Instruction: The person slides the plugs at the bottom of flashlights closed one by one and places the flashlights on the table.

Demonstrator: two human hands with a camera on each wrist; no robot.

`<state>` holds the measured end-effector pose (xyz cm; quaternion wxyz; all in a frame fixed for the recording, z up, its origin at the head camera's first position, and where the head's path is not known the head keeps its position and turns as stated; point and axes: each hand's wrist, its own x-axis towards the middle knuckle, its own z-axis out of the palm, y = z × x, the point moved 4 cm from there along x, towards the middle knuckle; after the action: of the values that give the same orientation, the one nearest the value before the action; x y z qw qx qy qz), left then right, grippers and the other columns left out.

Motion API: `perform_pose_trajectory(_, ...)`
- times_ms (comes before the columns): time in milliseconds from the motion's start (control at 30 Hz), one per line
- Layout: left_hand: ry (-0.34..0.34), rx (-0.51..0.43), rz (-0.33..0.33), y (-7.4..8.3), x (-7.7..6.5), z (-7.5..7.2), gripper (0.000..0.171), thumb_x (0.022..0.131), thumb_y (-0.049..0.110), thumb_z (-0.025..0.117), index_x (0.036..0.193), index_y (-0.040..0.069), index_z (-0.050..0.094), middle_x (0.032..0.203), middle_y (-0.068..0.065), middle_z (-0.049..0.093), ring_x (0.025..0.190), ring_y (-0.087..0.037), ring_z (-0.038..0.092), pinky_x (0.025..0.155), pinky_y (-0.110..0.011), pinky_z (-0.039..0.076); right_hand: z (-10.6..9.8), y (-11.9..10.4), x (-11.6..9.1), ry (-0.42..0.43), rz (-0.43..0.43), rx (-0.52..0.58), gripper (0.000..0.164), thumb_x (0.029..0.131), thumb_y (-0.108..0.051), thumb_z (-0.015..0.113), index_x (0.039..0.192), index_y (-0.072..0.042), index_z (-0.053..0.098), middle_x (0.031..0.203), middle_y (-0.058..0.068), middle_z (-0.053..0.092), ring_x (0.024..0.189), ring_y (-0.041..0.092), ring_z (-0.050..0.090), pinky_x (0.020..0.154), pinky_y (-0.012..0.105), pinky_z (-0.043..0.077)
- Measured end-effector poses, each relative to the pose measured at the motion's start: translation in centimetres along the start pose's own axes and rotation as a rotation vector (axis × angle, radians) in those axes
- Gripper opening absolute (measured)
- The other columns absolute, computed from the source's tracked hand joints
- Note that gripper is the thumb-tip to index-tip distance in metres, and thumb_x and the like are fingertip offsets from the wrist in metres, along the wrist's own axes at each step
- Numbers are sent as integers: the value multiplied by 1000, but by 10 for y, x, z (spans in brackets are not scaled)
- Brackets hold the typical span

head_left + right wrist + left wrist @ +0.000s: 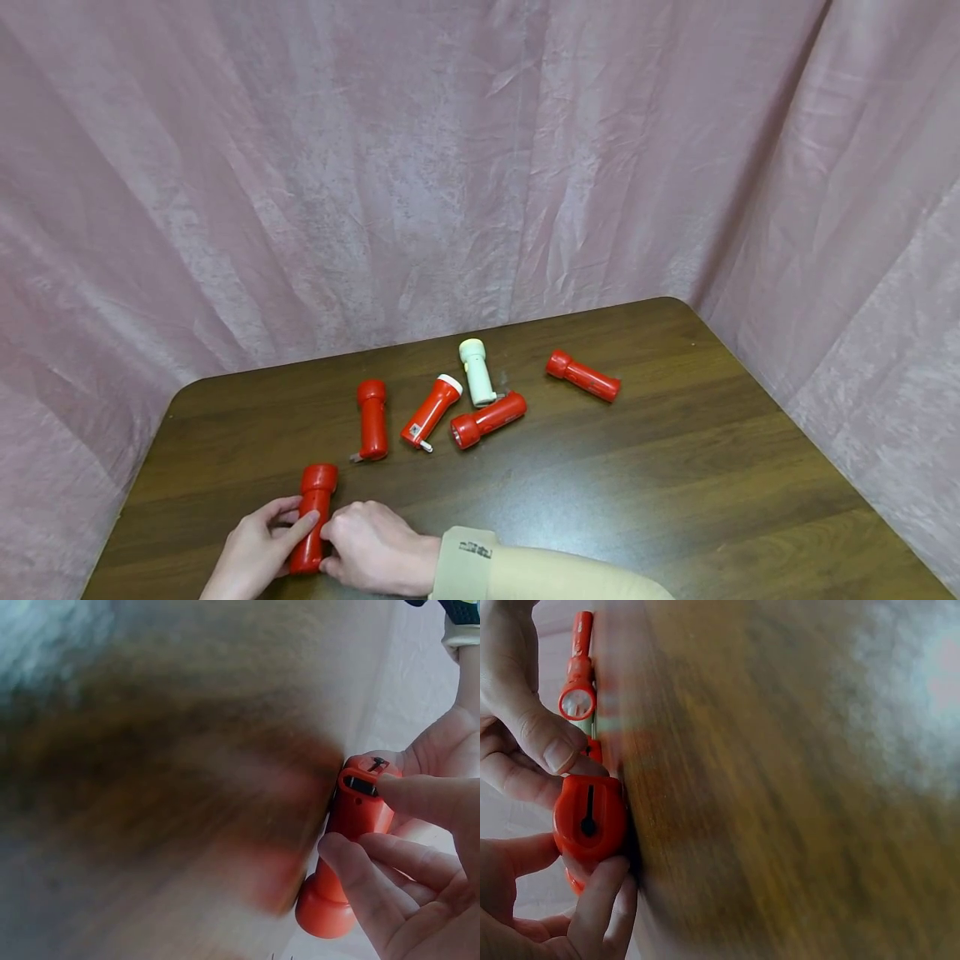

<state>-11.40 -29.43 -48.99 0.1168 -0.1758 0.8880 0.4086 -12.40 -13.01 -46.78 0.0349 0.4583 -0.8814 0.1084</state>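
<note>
A red flashlight (319, 478) lies at the near left of the table, its head pointing away. My left hand (258, 540) grips its body from the left, thumb on top. From the right, my right hand (375, 546) holds the tail half with curled fingers. Seen in the left wrist view, the flashlight's tail end (609, 814) faces the camera and has a black keyhole-shaped slot. The right wrist view shows a finger of my right hand at a dark oblong recess (360, 784) in the side near the tail, with another fingertip (339, 849) against the body.
Farther back on the wooden table (675, 483) lie a red flashlight (372, 421), a red one with a white head (432, 410), a pale green one (476, 372) and two more red ones (487, 421) (583, 377). A pink curtain (420, 167) hangs behind.
</note>
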Motion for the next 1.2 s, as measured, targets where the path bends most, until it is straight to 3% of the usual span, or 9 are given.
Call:
perform_pose_trajectory(367,3,58,9,-1,0,-1,67,99,42,71,141,-8,57,125,-25,71,96,-18,76,64,-25,60,1,2,-3,1,-3,49,16,93,-41,77,82,-31,71,67,-19,59,59,-6,48,54,13,36)
perform_pose_trajectory(500,5,8,5,-1,0,-2,67,100,40,71,144,-7,54,129,-27,69,95,-17,77,65,-29,63,0,6,-5,-9,1,78,11,94,-41,76,95,-30,75,73,-18,61,64,-5,52,56,12,38)
perform_pose_trajectory(600,1,-28,13,0,0,-4,69,101,39,70,146,-8,51,133,-29,66,97,-19,77,67,-31,65,-1,9,-7,-15,9,96,18,95,-42,75,108,-29,77,82,-18,68,70,-5,58,60,12,42)
perform_pose_trajectory(767,44,76,54,3,0,-11,69,102,44,67,148,-6,52,140,-27,66,113,-30,76,77,-20,58,-3,13,-14,-37,30,115,32,96,-43,74,124,-27,76,101,-17,76,85,-4,67,69,11,49)
perform_pose_trajectory(833,68,128,75,6,0,-14,69,103,47,65,148,-4,53,142,-27,65,121,-35,72,86,-26,58,-4,15,-17,-39,37,112,34,96,-43,74,127,-28,76,105,-17,77,90,-3,69,71,12,51)
perform_pose_trajectory(1000,110,151,104,13,-1,-20,66,105,48,59,150,0,53,147,-28,62,130,-43,65,105,-56,54,-7,17,-21,-21,37,104,37,96,-45,73,129,-28,75,113,-17,77,98,-2,72,74,13,53)
perform_pose_trajectory(1100,141,150,123,19,-3,-22,63,106,47,59,150,3,54,148,-27,61,131,-42,64,102,-48,57,-10,19,-22,-10,40,108,39,96,-46,72,130,-27,74,118,-17,77,104,-3,72,78,13,55)
perform_pose_trajectory(1200,196,147,166,25,-6,-26,58,105,44,61,148,5,57,146,-25,63,126,-36,68,90,-24,57,-14,22,-24,-1,47,125,40,97,-47,71,131,-26,74,123,-16,76,110,-3,71,83,14,56)
